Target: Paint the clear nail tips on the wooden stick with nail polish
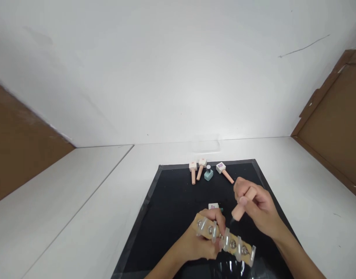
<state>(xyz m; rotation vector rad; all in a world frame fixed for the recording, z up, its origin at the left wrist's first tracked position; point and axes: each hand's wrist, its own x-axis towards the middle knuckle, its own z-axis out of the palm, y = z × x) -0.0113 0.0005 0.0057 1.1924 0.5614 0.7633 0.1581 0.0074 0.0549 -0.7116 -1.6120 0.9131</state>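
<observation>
My left hand is closed around a tan strip that carries several clear nail tips and round metal pieces. In my right hand is a peach-coloured nail polish brush, gripped by its cap between thumb and fingers. Its dark tip points down, close to the nail tips; whether it touches one I cannot tell. Just beyond my left hand is a white nail polish bottle, partly hidden by the fingers.
Along the far side of the black mat lie several white bottles with peach caps and a small teal bottle. A clear tray sits behind the mat. Brown cardboard panels and a white wall enclose the white table.
</observation>
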